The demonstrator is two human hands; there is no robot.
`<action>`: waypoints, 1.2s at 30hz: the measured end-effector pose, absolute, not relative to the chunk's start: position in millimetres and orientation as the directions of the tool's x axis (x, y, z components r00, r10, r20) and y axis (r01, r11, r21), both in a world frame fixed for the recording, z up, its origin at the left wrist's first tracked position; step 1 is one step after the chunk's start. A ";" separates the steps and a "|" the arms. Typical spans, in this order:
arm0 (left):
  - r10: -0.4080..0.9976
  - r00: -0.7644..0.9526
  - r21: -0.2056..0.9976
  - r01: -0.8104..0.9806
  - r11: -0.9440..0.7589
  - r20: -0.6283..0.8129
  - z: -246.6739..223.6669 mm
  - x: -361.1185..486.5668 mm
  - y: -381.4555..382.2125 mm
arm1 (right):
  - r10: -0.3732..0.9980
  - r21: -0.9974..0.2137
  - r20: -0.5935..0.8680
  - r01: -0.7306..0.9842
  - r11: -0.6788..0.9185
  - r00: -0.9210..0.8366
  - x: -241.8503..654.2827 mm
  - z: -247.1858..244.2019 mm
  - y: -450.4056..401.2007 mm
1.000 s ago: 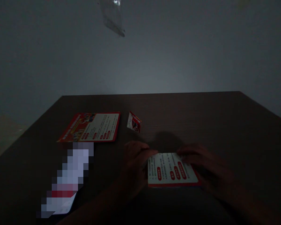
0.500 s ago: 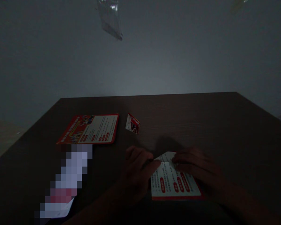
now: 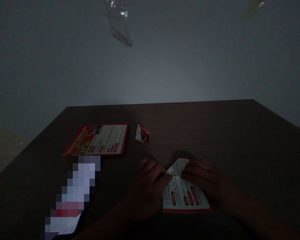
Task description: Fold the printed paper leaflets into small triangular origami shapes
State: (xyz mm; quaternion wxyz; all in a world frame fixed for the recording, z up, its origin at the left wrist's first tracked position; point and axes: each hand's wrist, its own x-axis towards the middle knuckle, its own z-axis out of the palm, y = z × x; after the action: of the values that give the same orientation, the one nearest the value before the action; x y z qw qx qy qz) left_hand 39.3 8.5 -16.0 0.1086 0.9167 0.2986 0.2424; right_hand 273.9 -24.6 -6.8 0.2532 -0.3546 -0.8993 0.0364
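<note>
A partly folded sheet of printed paper (image 3: pixel 175 200), pale with red label boxes and a red bottom border, lies on the dark table in front of me. My left hand (image 3: pixel 147 188) is closed at its left edge, thumb on top and the other fingers curled. From the right, my right hand (image 3: pixel 206 176) holds the sheet, its fingers bent over the upper right part. A crease runs across the sheet near both hands' fingertips. The upper end tapers to a narrower folded edge. Dim light hides the undersides of both hands.
A red and white printed leaflet (image 3: pixel 110 138) lies on the left of the table (image 3: pixel 202 126). Beside it sits a small folded red and white paper piece (image 3: pixel 143 134). A blurred-out bright screen device (image 3: pixel 71 226) stands lower left. A clear plastic bag (image 3: pixel 118 25) hangs on the wall.
My right hand has shifted slightly left over the sheet, its fingers now more bent. The sheet's folded top has become more peaked. My left hand stays at the left edge.
</note>
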 end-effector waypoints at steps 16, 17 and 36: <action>0.558 0.792 0.258 0.501 -0.826 0.247 -5.8 34.0 -5.4 | 0.645 -0.210 0.395 0.619 0.756 -0.654 264.7 -12.0 -36.6; 0.560 0.789 0.252 0.506 -0.825 0.252 -5.9 33.9 -7.1 | 0.640 -0.204 0.397 0.616 0.761 -0.658 264.4 -12.6 -37.7; 0.630 0.740 0.245 0.581 -0.776 0.238 -1.8 19.5 -33.4 | 0.705 -0.250 0.375 0.667 0.702 -0.601 256.4 -17.8 -65.7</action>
State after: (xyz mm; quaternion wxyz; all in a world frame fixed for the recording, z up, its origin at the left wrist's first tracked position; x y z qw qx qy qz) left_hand 19.5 -33.4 -1.8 0.0777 0.9294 0.3258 0.1551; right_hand 256.4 -65.7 -17.8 0.2280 -0.3838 -0.8939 0.0419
